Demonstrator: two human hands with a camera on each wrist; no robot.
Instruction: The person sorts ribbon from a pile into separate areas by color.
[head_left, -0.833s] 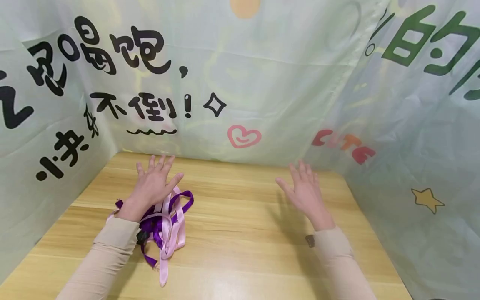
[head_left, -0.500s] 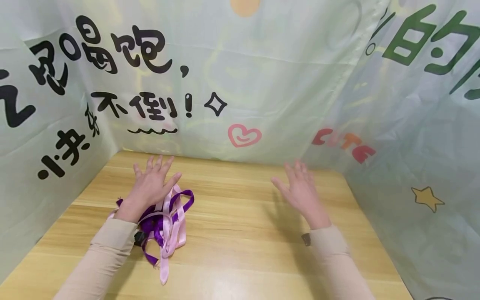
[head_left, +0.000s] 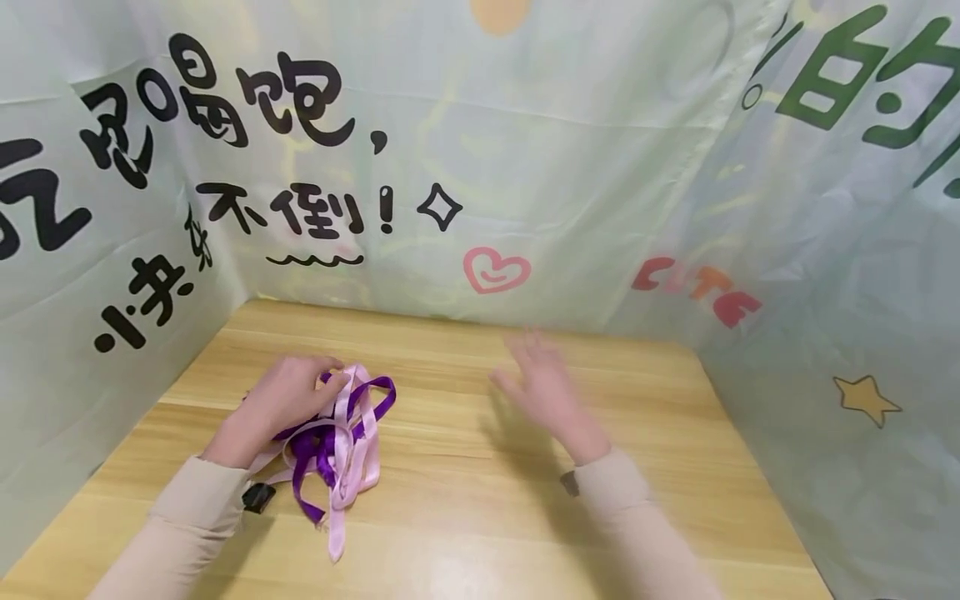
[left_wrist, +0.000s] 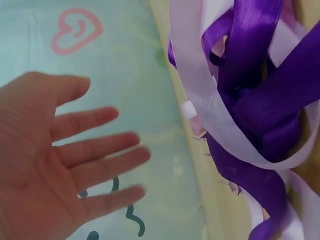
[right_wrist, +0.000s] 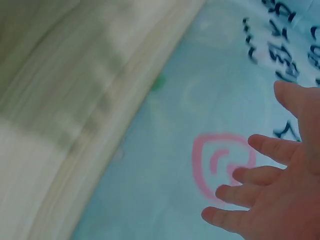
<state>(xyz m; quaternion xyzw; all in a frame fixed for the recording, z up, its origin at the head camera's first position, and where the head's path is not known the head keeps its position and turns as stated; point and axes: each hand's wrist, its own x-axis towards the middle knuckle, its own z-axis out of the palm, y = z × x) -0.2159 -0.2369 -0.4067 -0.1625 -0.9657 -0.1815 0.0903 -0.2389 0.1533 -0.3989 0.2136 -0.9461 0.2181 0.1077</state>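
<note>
A loose tangle of purple ribbon (head_left: 309,450) and pink ribbon (head_left: 369,467) lies on the left part of the wooden table. My left hand (head_left: 288,396) is over the tangle's far left side, fingers bent downward in the head view. In the left wrist view the left hand (left_wrist: 65,155) appears with spread fingers and an uncovered palm, beside the purple ribbon (left_wrist: 255,45). Whether it touches the ribbon cannot be made out. My right hand (head_left: 547,392), blurred, is above the middle of the table; the right wrist view shows its fingers (right_wrist: 250,195) extended and holding nothing.
The wooden table (head_left: 465,517) is enclosed by printed cloth (head_left: 600,167) at the back and both sides. A small black object (head_left: 258,498) shows by the left cuff, and a dark one (head_left: 570,483) by the right cuff.
My left hand has drawn back toward me and its fingers have bent down over the ribbons. The right hand has moved left, toward the middle of the table. The ribbons keep their place.
</note>
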